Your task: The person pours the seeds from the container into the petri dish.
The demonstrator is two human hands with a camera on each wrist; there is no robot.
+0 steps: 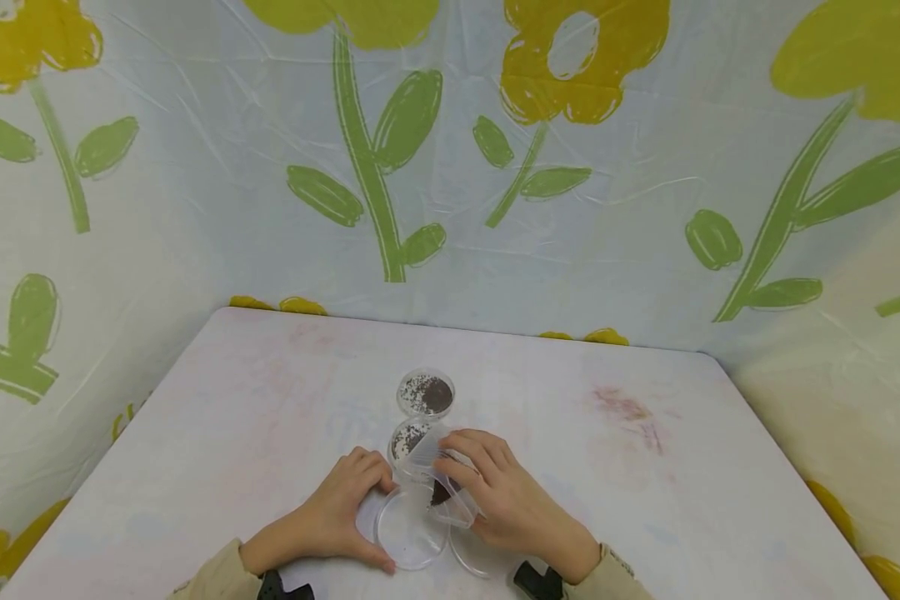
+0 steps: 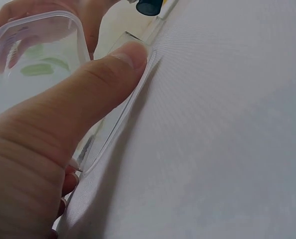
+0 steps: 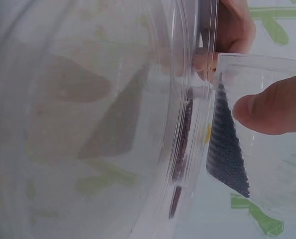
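My left hand [image 1: 337,510] holds a clear round petri dish [image 1: 411,537] at its rim, thumb on the near side and fingers at the far side. In the left wrist view the thumb [image 2: 103,74] lies against the dish's edge. My right hand [image 1: 521,507] grips a clear plastic tub [image 1: 461,507], tilted above the dish. Dark, soil-like grains [image 3: 226,144] lie sloped inside the tub in the right wrist view. No grains can be seen falling.
Behind the tub, two petri dishes hold dark grains scattered over white: a far one [image 1: 425,393] and a nearer one [image 1: 403,440], partly covered by the tub. Another clear dish [image 1: 474,557] lies partly under my right hand. A flower-printed sheet [image 1: 450,275] rises behind the white table [image 1: 270,392].
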